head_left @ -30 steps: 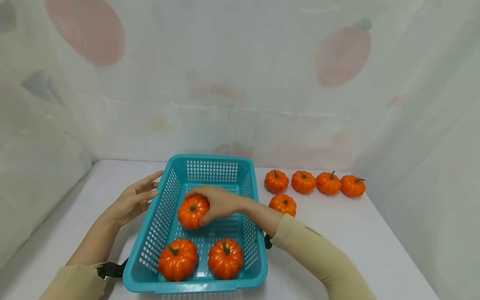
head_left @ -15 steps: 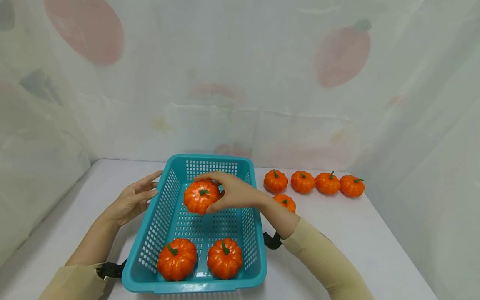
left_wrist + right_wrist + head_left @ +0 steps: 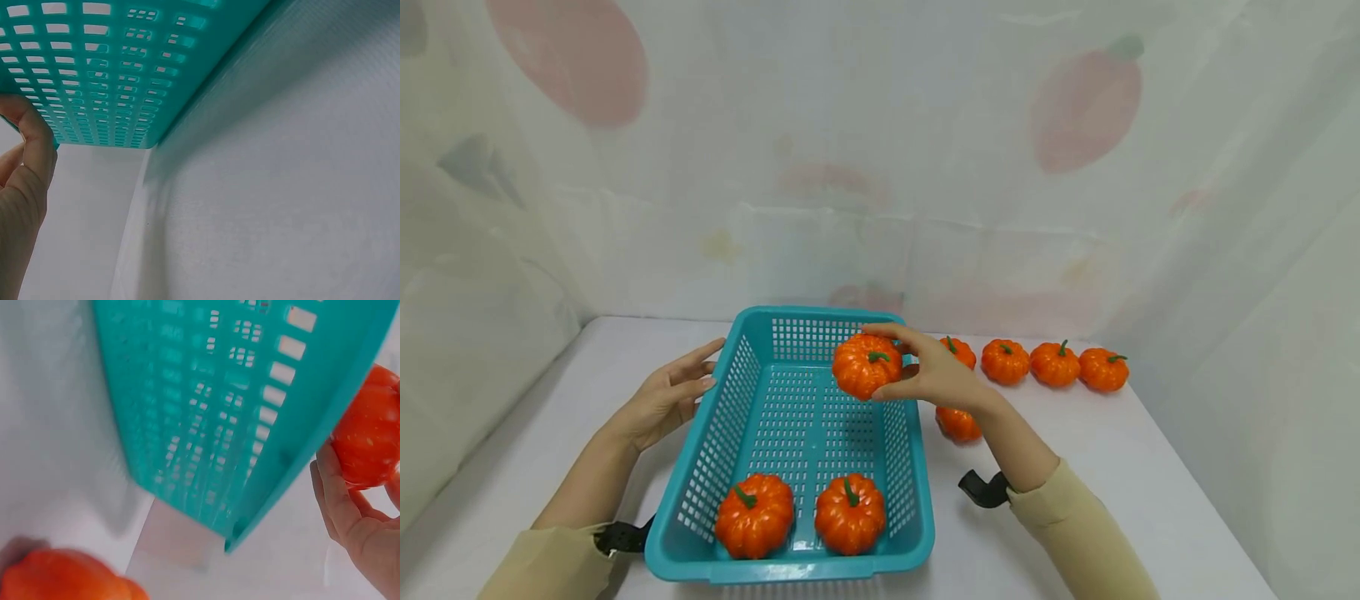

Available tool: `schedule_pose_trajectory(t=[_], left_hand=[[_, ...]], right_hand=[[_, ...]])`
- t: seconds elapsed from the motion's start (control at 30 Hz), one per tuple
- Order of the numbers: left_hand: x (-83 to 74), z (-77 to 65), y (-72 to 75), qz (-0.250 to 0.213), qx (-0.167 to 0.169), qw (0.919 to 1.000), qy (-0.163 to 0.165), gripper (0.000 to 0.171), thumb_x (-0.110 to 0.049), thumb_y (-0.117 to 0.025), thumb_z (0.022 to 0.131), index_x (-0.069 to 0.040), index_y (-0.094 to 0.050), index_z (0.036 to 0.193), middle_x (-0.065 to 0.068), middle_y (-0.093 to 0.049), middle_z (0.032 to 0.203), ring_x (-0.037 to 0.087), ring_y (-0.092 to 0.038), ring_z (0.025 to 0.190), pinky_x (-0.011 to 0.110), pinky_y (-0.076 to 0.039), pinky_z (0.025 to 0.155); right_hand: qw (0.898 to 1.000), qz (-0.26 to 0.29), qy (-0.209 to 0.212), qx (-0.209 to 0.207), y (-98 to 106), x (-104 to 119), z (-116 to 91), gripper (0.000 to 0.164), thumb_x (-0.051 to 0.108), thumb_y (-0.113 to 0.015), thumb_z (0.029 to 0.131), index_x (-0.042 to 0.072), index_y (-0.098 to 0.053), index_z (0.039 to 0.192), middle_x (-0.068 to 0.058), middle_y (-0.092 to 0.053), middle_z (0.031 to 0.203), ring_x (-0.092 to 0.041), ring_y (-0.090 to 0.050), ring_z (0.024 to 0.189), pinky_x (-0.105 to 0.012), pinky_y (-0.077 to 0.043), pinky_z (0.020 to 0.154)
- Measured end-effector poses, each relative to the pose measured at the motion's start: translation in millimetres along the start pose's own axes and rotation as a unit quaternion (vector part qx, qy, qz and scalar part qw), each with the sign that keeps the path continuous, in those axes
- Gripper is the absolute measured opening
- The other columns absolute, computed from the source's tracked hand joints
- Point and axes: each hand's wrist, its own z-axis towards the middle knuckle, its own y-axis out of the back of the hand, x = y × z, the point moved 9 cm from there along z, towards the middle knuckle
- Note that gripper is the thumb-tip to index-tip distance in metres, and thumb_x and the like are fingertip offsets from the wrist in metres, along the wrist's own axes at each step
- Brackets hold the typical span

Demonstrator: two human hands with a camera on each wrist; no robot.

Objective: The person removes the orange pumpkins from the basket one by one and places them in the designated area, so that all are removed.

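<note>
My right hand [image 3: 936, 371] grips a small orange toy pumpkin [image 3: 867, 367] with a green stem, thumb and fingers around its side. It is raised over the back right part of a teal plastic basket [image 3: 790, 572], overlapping the right rim in the head view. In the right wrist view the held pumpkin [image 3: 369, 434] shows beyond the basket's rim. Inside the basket, near its front, sit two more pumpkins, the left one [image 3: 755, 518] and the right one [image 3: 850, 517]. My left hand [image 3: 662, 400] is at the basket's left side, relaxed fingers and thumb at the rim.
Right of the basket, several pumpkins [image 3: 1056, 365] form a row along the back of the white table [image 3: 1112, 483]. Another pumpkin [image 3: 958, 425] lies in front of them, partly hidden by my right hand. A pale printed curtain [image 3: 880, 167] encloses the back and sides.
My right hand has lifted the pumpkin from the middle of the basket and carried it up and right to the right rim. The left hand and basket have stayed in place.
</note>
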Motion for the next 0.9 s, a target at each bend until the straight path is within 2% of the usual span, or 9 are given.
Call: schedule_pose_trajectory(t=[0.17, 0.37, 0.53, 0.6, 0.77, 0.9], left_hand=[[-0.1, 0.2, 0.1, 0.004, -0.001, 1.0, 0.0, 0.062, 0.0, -0.036, 0.104, -0.009, -0.009, 0.16, 0.001, -0.058, 0.123, 0.01, -0.07, 0.097, 0.029, -0.062, 0.081], [0.5, -0.3, 0.9, 0.004, -0.004, 1.0, 0.002, 0.063, -0.001, -0.037, 0.104, -0.01, -0.009, 0.16, 0.0, -0.058, 0.124, 0.01, -0.07, 0.097, 0.029, -0.062, 0.082], [0.0, -0.4, 1.6, 0.014, -0.006, 0.9999, 0.002, 0.063, -0.001, -0.037, 0.104, -0.01, -0.011, 0.16, 0.001, -0.057, 0.123, 0.01, -0.07, 0.097, 0.029, -0.062, 0.083], [0.2, -0.2, 1.9, 0.018, -0.007, 0.9998, 0.003, 0.062, -0.001, -0.037, 0.104, -0.01, -0.012, 0.16, 0.001, -0.057, 0.123, 0.01, -0.07, 0.098, 0.029, -0.062, 0.083], [0.4, -0.2, 1.7, 0.021, -0.007, 0.9998, 0.004, 0.062, -0.001, -0.038, 0.104, -0.011, -0.012, 0.16, 0.001, -0.057, 0.124, 0.01, -0.07, 0.098, 0.029, -0.062, 0.083], [2.3, 0.4, 3.0, 0.022, -0.008, 0.9997, 0.006, 0.062, -0.001, -0.037, 0.104, -0.011, -0.011, 0.16, 0.001, -0.056, 0.123, 0.01, -0.069, 0.098, 0.029, -0.062, 0.083]], right_hand=[[0.998, -0.008, -0.032, -0.046, 23, -16, -22, 0.075, 0.024, -0.081, 0.081, 0.03, -0.045, 0.146, 0.008, -0.048, 0.145, -0.026, -0.049, 0.128, -0.04, -0.056, 0.099], [0.994, -0.004, -0.052, -0.092, 51, -32, -57, 0.072, 0.025, -0.08, 0.083, 0.037, -0.044, 0.144, 0.005, -0.046, 0.149, -0.029, -0.048, 0.132, -0.042, -0.055, 0.101], [0.988, -0.035, -0.078, -0.125, 72, -48, -88, 0.073, 0.028, -0.08, 0.083, 0.035, -0.044, 0.145, 0.004, -0.042, 0.153, -0.033, -0.046, 0.135, -0.044, -0.053, 0.104], [0.986, -0.038, -0.091, -0.134, 78, -55, -100, 0.073, 0.029, -0.079, 0.083, 0.034, -0.043, 0.146, 0.003, -0.04, 0.154, -0.034, -0.044, 0.138, -0.039, -0.053, 0.104], [0.98, -0.035, -0.128, -0.15, 91, -73, -128, 0.075, 0.03, -0.077, 0.085, 0.032, -0.038, 0.15, 0.0, -0.034, 0.158, -0.033, -0.043, 0.139, -0.017, -0.053, 0.093], [0.974, -0.034, -0.148, -0.166, 99, -85, -145, 0.074, 0.03, -0.075, 0.088, 0.03, -0.036, 0.151, -0.002, -0.032, 0.159, -0.033, -0.042, 0.14, -0.014, -0.05, 0.091]])
